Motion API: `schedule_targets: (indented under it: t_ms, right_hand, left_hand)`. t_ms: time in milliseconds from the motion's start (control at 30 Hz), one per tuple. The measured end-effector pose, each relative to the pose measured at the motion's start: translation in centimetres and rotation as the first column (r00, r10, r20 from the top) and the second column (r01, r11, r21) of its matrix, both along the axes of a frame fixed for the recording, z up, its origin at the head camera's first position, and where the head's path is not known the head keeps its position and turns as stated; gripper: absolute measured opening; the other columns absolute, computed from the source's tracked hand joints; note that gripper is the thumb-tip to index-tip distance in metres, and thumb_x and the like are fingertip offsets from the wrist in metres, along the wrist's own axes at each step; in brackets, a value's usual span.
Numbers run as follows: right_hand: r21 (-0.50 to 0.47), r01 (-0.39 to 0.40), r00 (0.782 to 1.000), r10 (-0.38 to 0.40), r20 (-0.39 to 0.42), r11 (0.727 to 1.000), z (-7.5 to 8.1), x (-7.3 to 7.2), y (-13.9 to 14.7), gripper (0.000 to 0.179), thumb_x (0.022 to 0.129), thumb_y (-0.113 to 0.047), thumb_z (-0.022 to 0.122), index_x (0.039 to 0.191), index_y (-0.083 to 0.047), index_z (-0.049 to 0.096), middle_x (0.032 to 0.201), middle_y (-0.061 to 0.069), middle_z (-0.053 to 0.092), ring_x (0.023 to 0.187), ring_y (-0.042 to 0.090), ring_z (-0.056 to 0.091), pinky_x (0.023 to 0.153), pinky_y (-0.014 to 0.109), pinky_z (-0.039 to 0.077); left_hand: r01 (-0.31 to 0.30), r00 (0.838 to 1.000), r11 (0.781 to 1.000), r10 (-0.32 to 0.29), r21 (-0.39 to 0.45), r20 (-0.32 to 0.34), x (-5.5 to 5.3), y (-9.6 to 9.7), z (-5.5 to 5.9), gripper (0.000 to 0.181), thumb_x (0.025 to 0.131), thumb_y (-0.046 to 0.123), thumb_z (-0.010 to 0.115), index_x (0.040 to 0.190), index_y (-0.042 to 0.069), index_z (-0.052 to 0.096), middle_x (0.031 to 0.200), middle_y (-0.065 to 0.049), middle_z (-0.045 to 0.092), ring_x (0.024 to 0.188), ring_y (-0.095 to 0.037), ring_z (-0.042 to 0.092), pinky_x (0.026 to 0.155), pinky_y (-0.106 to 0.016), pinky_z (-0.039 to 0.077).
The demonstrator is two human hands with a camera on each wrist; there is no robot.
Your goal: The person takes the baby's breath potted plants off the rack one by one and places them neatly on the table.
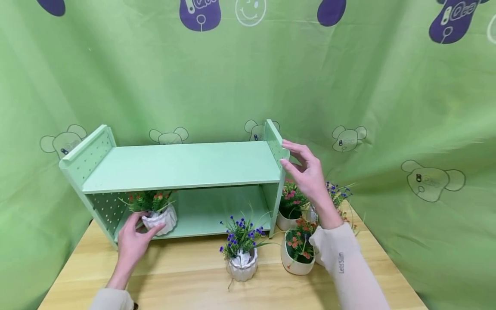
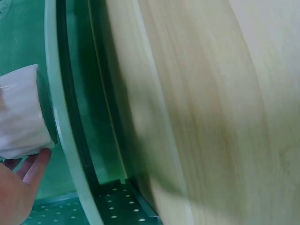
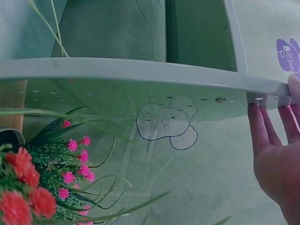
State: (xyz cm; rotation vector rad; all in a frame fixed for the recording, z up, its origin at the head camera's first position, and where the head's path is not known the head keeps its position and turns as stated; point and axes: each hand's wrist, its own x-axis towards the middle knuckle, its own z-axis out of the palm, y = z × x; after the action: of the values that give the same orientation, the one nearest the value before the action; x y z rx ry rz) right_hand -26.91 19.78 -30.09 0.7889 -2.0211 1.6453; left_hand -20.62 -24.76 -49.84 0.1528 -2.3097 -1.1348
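Note:
A light green two-tier shelf [image 1: 186, 165] stands on the table, with perforated side panels. On its lower board, at the left end, sits a white ribbed pot [image 1: 164, 220] with an orange-flowered artificial plant [image 1: 149, 200]. My left hand [image 1: 133, 239] holds this pot, thumb across its front; in the left wrist view fingers touch the base of the white pot [image 2: 23, 115]. At the shelf's upper right corner, my right hand [image 1: 308, 172] grips the side panel [image 3: 154, 77], fingers on the outer face and thumb at the edge.
A blue-flowered potted plant [image 1: 242, 262] stands in front of the shelf. Right of it are an orange-flowered pot [image 1: 297, 258] and a pink-flowered pot [image 1: 287, 221], with more plants partly behind my right forearm. Green printed cloth [image 1: 217, 86] hangs behind the wooden table [image 1: 186, 275].

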Motion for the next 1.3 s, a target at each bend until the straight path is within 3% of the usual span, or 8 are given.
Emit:
schedule_targets:
  t_ms: [200, 533, 867, 1100, 1300]
  right_hand:
    - [-0.005, 0.005, 1.0, -0.005, -0.006, 1.0, 0.2, 0.0, -0.2, 0.043, 0.088, 0.002, 0.065, 0.129, 0.001, 0.054, 0.142, 0.01, 0.048, 0.13, 0.025, 0.046, 0.102, 0.03, 0.048]
    - [-0.005, 0.0, 1.0, 0.0, -0.008, 1.0, 0.1, 0.0, -0.3, 0.042, 0.088, 0.003, 0.064, 0.129, 0.002, 0.054, 0.142, 0.012, 0.048, 0.13, 0.026, 0.047, 0.102, 0.03, 0.048]
    - [-0.008, 0.001, 1.0, -0.001, -0.005, 1.0, 0.1, 0.0, -0.1, 0.043, 0.088, 0.002, 0.064, 0.129, 0.002, 0.054, 0.143, 0.014, 0.046, 0.13, 0.026, 0.046, 0.101, 0.027, 0.048]
    - [-0.009, 0.004, 1.0, -0.004, 0.003, 1.0, 0.2, 0.1, -0.2, 0.043, 0.088, 0.002, 0.064, 0.13, 0.002, 0.054, 0.143, 0.013, 0.047, 0.13, 0.026, 0.046, 0.101, 0.026, 0.048]
    - [-0.011, -0.001, 1.0, 0.001, -0.001, 1.0, 0.1, 0.1, -0.2, 0.042, 0.088, 0.002, 0.064, 0.129, 0.002, 0.054, 0.143, 0.013, 0.047, 0.13, 0.026, 0.047, 0.101, 0.026, 0.048]
  left_hand:
    - [0.07, 0.997, 0.997, -0.069, 0.021, -0.037, 0.9, 0.9, 1.0, 0.063, 0.067, 0.037, 0.086, 0.117, 0.009, 0.059, 0.114, -0.007, 0.063, 0.103, -0.026, 0.061, 0.078, -0.031, 0.059]
    - [0.16, 0.986, 0.985, -0.157, 0.059, -0.057, 3.0, 3.0, 1.4, 0.057, 0.066, 0.031, 0.087, 0.111, 0.01, 0.06, 0.112, -0.005, 0.062, 0.099, -0.027, 0.064, 0.078, -0.026, 0.059]
    - [0.228, 0.974, 0.954, -0.222, 0.192, -0.052, 4.7, 5.0, 1.7, 0.049, 0.064, 0.027, 0.088, 0.103, 0.013, 0.062, 0.109, -0.002, 0.064, 0.094, -0.018, 0.066, 0.081, -0.021, 0.058]
    - [0.261, 0.964, 0.957, -0.252, 0.124, -0.081, 5.3, 5.9, 0.9, 0.051, 0.061, 0.028, 0.089, 0.102, 0.014, 0.063, 0.105, 0.0, 0.063, 0.096, -0.024, 0.067, 0.084, -0.02, 0.056]
    - [0.284, 0.959, 0.953, -0.281, 0.102, -0.043, 5.9, 6.6, 0.1, 0.054, 0.06, 0.031, 0.089, 0.105, 0.015, 0.062, 0.108, 0.0, 0.063, 0.101, -0.028, 0.066, 0.085, -0.03, 0.057]
